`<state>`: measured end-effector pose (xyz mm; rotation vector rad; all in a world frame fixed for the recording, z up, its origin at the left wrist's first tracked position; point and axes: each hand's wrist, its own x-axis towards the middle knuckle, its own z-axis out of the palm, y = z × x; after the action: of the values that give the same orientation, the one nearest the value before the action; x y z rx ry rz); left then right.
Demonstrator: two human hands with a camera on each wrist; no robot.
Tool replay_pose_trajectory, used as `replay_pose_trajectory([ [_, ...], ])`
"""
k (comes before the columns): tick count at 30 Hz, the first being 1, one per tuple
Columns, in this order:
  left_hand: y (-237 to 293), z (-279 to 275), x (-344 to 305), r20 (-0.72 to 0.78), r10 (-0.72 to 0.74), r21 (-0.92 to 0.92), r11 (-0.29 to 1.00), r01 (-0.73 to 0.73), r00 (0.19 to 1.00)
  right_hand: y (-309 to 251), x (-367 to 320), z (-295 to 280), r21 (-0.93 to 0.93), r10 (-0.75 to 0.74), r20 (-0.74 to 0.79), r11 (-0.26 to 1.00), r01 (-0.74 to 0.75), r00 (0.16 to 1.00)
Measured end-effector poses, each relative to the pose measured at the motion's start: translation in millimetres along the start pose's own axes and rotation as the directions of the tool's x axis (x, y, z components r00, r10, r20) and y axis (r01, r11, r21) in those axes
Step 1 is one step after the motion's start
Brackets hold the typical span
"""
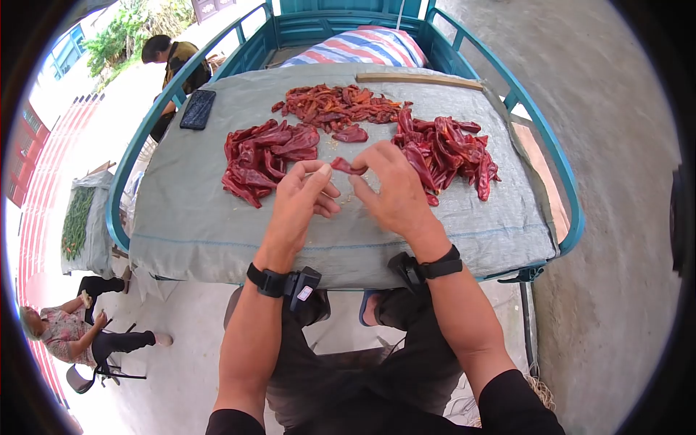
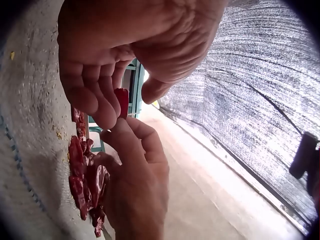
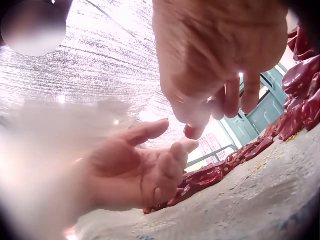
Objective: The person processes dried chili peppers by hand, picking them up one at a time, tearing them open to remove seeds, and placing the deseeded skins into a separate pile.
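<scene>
My right hand [image 1: 395, 190] pinches a small dried red chili pepper [image 1: 344, 166] between thumb and fingers, above the grey sheet [image 1: 196, 217]. Close to the pepper's other end is my left hand [image 1: 297, 196], its thumb apart from its loosely bent fingers. In the left wrist view, the red pepper [image 2: 122, 101] shows between the two hands, partly hidden by fingers. Only its tip shows in the right wrist view. Whole dark red peppers lie heaped at left [image 1: 264, 156] and at right [image 1: 451, 154]. One pepper piece [image 1: 351, 133] lies alone ahead of my hands.
Smaller, orange-red chili pieces [image 1: 333, 105] form a pile farther back. A phone [image 1: 198, 109] rests at the sheet's left, a wooden strip [image 1: 419, 80] along its back. Teal rails [image 1: 558, 174] flank the cart bed, with a striped bag [image 1: 362, 48] behind. Two people are at the left.
</scene>
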<state>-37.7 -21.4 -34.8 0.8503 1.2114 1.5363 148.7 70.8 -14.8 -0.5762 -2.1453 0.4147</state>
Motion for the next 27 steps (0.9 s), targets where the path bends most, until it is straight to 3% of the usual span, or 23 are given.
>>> replay_pose_trajectory([
  [4,-5.1,-4.9,3.0,-0.057,0.121,0.113,0.987,-0.114,0.991,21.6,6.5,-21.4,-0.185,0.033,-0.227,0.980,-0.077,0.973],
  [6,-5.6,-11.0,3.7,-0.089,0.181,0.199,0.967,-0.161,0.979,35.9,6.6,-37.1,-0.342,-0.027,-0.282,0.937,-0.074,0.959],
  [9,-6.0,-12.7,4.2,-0.115,0.293,0.377,0.897,-0.231,0.949,44.3,1.6,-50.3,-0.457,0.053,-0.279,0.871,-0.181,0.959],
  [12,8.0,-19.2,-2.4,-0.124,0.480,0.699,0.663,-0.267,0.868,46.0,-2.3,-52.7,-0.550,0.076,-0.288,0.803,-0.230,0.955],
  [16,11.2,-54.7,11.2,-0.201,0.754,0.859,0.442,-0.257,0.625,39.4,0.3,-50.4,-0.480,0.066,-0.305,0.851,-0.213,0.950],
  [17,11.5,-60.9,13.3,-0.237,0.744,0.852,0.468,-0.234,0.624,38.8,1.7,-49.1,-0.453,0.052,-0.301,0.871,-0.190,0.952],
  [20,16.9,-56.4,12.5,-0.061,0.729,0.975,0.188,-0.114,0.682,32.5,3.8,-42.1,-0.356,0.034,-0.265,0.925,-0.131,0.964],
  [23,6.1,-44.8,29.5,0.129,0.681,0.962,0.090,-0.257,0.721,23.0,3.0,-31.8,-0.243,0.051,-0.202,0.965,-0.100,0.978],
  [27,13.7,-31.9,55.3,0.240,0.629,0.967,-0.084,-0.242,0.739,21.7,1.1,-16.2,-0.148,0.024,-0.129,0.988,-0.043,0.991],
])
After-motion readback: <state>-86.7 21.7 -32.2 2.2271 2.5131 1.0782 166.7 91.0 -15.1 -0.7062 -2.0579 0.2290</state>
